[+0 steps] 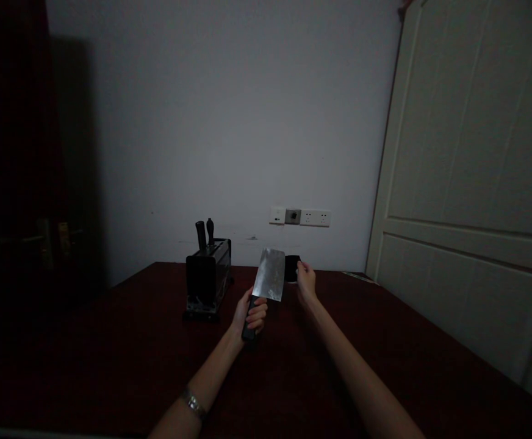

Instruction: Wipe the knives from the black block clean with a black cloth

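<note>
My left hand is wrapped round the black handle of a cleaver. Its broad metal blade points up and away from me, above the table. To the right of the blade, my right hand pinches a dark cloth by its right side. The cloth is close to the blade's edge; whether the two touch I cannot tell. A black knife block stands to the left of my hands, with two dark handles sticking up from its top.
The dark reddish table stretches under both arms to a pale wall. Sockets and switches sit low on that wall. A white panelled door stands at the right, and a dark door with a handle at the left.
</note>
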A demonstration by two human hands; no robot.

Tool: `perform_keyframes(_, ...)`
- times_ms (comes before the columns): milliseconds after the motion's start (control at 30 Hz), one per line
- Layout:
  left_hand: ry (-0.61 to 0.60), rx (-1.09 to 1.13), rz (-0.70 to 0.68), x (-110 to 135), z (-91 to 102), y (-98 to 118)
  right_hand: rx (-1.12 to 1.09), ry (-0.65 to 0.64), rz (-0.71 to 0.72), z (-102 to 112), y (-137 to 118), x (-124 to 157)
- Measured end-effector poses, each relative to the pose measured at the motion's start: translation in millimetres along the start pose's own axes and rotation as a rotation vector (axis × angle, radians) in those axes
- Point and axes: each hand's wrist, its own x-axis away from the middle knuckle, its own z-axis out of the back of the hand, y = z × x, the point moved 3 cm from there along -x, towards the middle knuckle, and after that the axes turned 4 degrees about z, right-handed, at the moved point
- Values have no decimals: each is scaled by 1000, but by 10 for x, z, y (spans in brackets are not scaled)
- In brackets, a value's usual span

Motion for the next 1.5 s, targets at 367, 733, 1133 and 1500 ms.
perform_keyframes(367,-181,14,15,6,12,-12,715,-870,835,-353,-290,79)
perform_keyframes(733,-190,39,-19,-5,10,-20,785,-1004,881,-382,-370,155)
perform_keyframes(1133,-195,-32,56,-8,-68,-90,801,-871,876,-423,-432,-5)
perform_keyframes(1500,-202,-75,39,-18,-62,-83,700,-1078,921,-326,-514,347)
